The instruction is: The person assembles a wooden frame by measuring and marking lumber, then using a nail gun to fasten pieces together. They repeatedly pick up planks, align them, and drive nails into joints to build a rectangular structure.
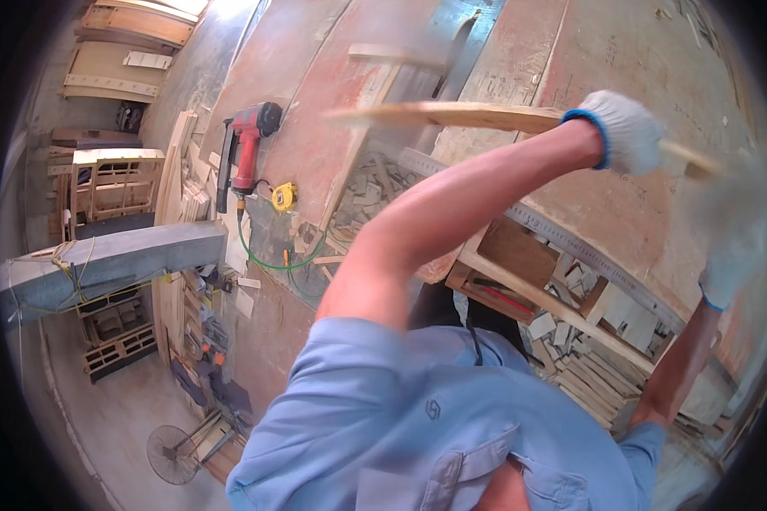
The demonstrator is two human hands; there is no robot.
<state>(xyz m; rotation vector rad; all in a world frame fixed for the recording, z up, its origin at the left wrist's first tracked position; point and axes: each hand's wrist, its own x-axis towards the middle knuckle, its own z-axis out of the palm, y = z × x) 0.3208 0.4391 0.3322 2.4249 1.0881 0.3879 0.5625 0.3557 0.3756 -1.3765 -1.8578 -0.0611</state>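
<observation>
Above bench (648, 68): wooden strip (486, 117) runs leftward, left fingers (635, 134) clasping it, right fingers (738, 217) unclear.

Open passage: over the bare tabletop (605, 60) beyond the left hand (626, 132). In the way: a wood strip (477, 115) projecting leftward from that hand; the left forearm (494, 187), crossing above the ruler (571, 243). Far left obstructed by nail gun (246, 162), tape measure (284, 197) and green hose (268, 266)

The left hand (629, 132) holds a wooden strip (486, 116) over the worktable (605, 64), the blurred right hand (735, 251) near the strip's end.
</observation>
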